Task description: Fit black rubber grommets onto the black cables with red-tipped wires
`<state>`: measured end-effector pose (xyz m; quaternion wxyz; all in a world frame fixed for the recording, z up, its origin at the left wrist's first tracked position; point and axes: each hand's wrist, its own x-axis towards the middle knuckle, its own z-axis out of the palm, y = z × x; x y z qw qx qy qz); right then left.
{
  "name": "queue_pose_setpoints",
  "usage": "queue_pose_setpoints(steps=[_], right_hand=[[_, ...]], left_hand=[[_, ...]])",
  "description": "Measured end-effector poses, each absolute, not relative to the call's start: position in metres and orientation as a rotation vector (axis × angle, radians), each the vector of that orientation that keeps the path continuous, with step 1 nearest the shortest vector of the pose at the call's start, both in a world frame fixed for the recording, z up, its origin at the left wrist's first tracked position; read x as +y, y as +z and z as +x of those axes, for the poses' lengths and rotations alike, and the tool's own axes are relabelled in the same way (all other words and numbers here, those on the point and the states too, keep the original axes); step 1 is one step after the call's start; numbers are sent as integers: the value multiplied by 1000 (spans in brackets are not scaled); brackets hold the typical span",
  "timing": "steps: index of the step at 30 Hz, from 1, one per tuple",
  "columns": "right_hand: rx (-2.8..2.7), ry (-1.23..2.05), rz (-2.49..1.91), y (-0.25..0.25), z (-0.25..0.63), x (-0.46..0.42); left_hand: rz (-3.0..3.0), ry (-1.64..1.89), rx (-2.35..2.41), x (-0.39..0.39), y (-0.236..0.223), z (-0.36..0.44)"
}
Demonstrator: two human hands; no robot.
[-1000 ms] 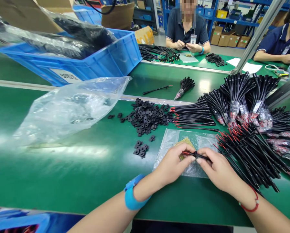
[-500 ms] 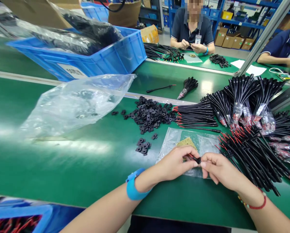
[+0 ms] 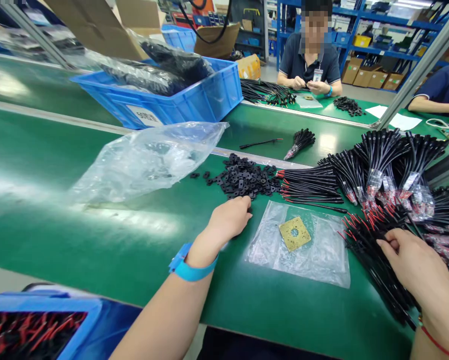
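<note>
My left hand (image 3: 230,218) is at the near edge of a heap of small black pieces with holes (image 3: 243,176). Its fingers are curled down and closed, and their tips are hidden, so I cannot make out what they hold. My right hand (image 3: 415,262) is over a pile of black cables with red wire ends (image 3: 382,270), thumb and forefinger pinched at a black cable; the hand covers part of it. Between my hands, a square yellowish plate with a round hole (image 3: 295,234) lies on a clear plastic bag (image 3: 265,250).
A row of black cables (image 3: 310,185) lies beyond the bag, with taped cable bundles (image 3: 382,170) at right. An empty-looking plastic bag (image 3: 149,160) and a blue crate (image 3: 186,102) are at left. A blue bin (image 3: 92,320) stands lower left. A co-worker (image 3: 310,60) sits opposite.
My hands were together over the bag, holding a black cable and a small black piece. They have parted: left towards the black pieces, right onto the cable pile. The plate is uncovered.
</note>
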<state>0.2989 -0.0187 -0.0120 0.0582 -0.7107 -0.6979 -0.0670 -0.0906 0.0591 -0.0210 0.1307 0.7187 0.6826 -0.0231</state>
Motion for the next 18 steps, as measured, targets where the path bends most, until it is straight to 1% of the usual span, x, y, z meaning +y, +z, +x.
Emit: queue_pose_setpoints(steps=[4, 7, 10, 13, 18], right_hand=[[-1992, -348, -2132, -4, 300, -24], [-1950, -405, -2012, 6, 276, -13], [-2377, -229, -1760, 7, 228, 13], [-2700, -128, -1608, -5, 181, 46], [-2699, -44, -1600, -29, 148, 88]], left_hand=[[2122, -10, 1951, 59, -21, -88], [2131, 81, 1966, 62, -16, -86], [2128, 246, 1924, 61, -14, -80], [2103, 417, 1795, 59, -16, -72], [2095, 477, 1723, 56, -21, -64]])
